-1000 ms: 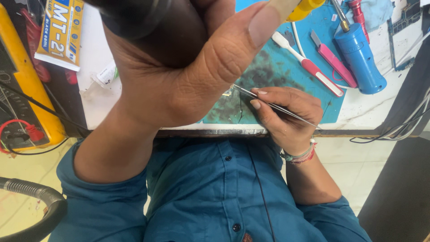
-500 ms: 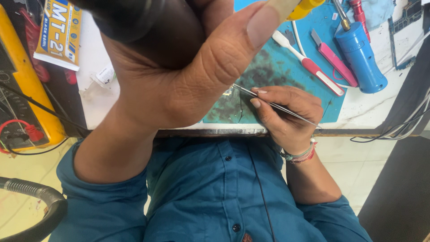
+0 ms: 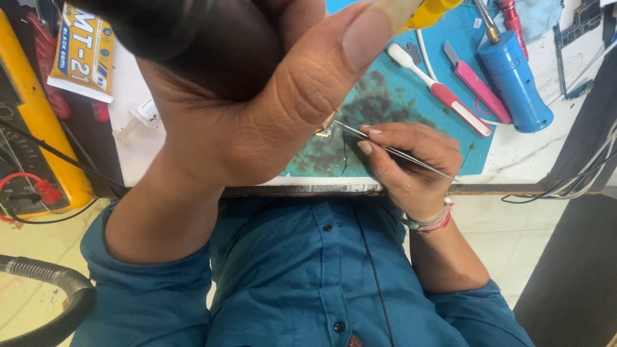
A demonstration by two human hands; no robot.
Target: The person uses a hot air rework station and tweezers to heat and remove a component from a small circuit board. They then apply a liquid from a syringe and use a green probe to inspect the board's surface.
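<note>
Pinching tweezers (image 3: 392, 151) near mat edge (image 3: 385, 173)

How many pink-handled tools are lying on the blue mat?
2: a white-headed brush just beyond the right hand, and a pink blade tool beside it, next to the blue cylinder. The left hand may hide others.

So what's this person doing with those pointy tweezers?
A person in a blue shirt sits at a workbench. Their right hand pinches thin metal tweezers, with the tips at a tiny gold-coloured part on the stained teal mat. Their left hand, very close to the camera, has a grip around a dark rounded handle. A blue cylinder tool and a red and white brush lie further back, untouched.
</note>
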